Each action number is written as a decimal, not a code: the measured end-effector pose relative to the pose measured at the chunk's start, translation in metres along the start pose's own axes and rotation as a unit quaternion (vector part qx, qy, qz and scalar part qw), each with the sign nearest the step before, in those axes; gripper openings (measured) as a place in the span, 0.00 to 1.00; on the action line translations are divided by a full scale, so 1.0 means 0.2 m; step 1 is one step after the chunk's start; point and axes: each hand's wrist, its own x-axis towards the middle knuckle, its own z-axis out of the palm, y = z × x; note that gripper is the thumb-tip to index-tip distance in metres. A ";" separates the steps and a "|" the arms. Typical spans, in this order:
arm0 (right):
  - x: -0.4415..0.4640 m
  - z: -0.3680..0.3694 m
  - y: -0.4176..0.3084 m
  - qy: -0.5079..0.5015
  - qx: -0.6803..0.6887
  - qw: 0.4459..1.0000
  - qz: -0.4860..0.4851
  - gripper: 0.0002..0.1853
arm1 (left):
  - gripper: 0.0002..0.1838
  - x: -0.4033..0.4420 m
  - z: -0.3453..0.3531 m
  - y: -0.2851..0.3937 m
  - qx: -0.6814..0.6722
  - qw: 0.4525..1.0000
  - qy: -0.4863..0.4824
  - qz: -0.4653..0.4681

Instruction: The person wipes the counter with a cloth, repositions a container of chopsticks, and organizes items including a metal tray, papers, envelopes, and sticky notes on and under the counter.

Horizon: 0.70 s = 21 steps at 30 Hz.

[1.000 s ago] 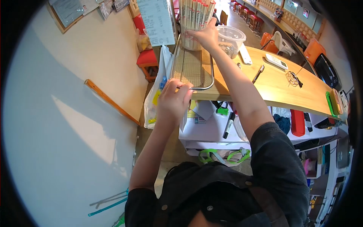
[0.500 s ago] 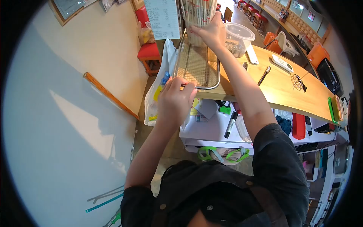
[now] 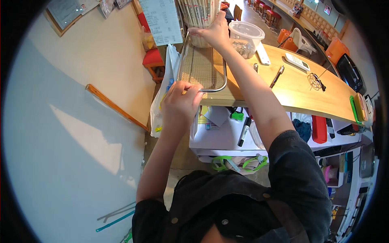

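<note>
The person's bare left hand [image 3: 182, 101] is curled over the near left corner of a rectangular wire-mesh tray with a silver metal rim [image 3: 202, 71], fingers clamped on the rim. The bare right hand [image 3: 216, 34] clasps a tall clear cylindrical jar [image 3: 199, 41] packed with slim pale sticks with red print [image 3: 198, 11]; the thumb lies across its near side. The jar stands upright at the tray's far end, though whether its base rests inside the mesh is hard to make out, and the far fingers are partly hidden.

Over the last second the view has shifted a little, but hands, jar and tray keep nearly the same relation; only the thumb seems to reach further across the jar. That suggests steadying rather than sliding it along the tray.

Just right of the tray's far end is a round clear plastic tub with a lid [image 3: 247, 34]. A white paper sheet with handwriting [image 3: 162, 20] hangs beyond its far left corner; a white plastic bag [image 3: 172, 60] droops along its left side.
</note>
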 end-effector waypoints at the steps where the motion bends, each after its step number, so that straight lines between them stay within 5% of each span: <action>1: 0.00 0.00 0.00 -0.001 0.009 1.000 0.006 0.48 | 0.09 0.00 0.00 0.00 -0.004 1.000 -0.002 -0.004; 8: 0.03 0.00 -0.05 0.070 0.047 0.996 -0.009 0.44 | 0.09 -0.01 -0.01 0.00 0.007 1.000 -0.008 -0.003; 11: 0.05 -0.13 -0.16 0.044 0.128 0.989 0.056 0.45 | 0.09 -0.01 -0.01 0.01 0.005 1.000 -0.015 -0.018; 13: 0.07 -0.27 -0.19 -0.072 0.230 0.966 0.091 0.36 | 0.08 -0.02 0.00 0.00 0.018 1.000 -0.013 -0.009; 16: 0.05 -0.44 -0.26 -0.079 0.198 0.971 0.108 0.32 | 0.09 -0.01 0.01 0.00 0.032 0.999 -0.010 -0.008; 18: 0.02 -0.38 -0.14 -0.001 0.156 0.984 0.087 0.45 | 0.09 -0.01 0.01 0.01 0.030 0.999 -0.008 -0.007; 21: -0.05 -0.39 -0.13 0.030 0.091 0.995 -0.001 0.44 | 0.10 0.00 0.02 0.02 0.022 1.000 -0.021 -0.009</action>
